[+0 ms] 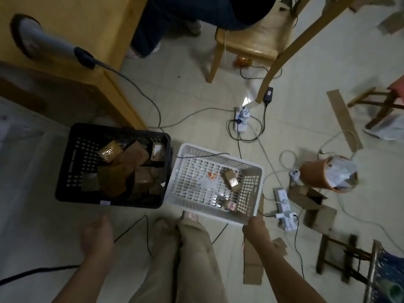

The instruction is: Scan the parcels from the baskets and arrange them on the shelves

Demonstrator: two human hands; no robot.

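Observation:
A black basket [65, 193] on the floor holds several brown taped parcels [131, 158]. To its right stands a white basket [260, 184] with a small brown parcel [232, 180] and another small box [229, 205] near its front wall. My right hand [255, 228] grips the white basket at its near right corner. Below the black basket hovers my left hand [96, 235], fingers hanging loose and holding nothing. A grey handheld scanner [43, 43] lies on the wooden table [87, 22] at the upper left, its cable trailing down to the floor.
Cables cross the floor to two power strips [240, 119] [284, 206]. An orange bin [328, 173], open cardboard boxes [310, 202] and cardboard strips [343, 119] lie to the right. A seated person's legs [153, 29] and a wooden chair [251, 40] are beyond. A dark stool [341, 256] stands near right.

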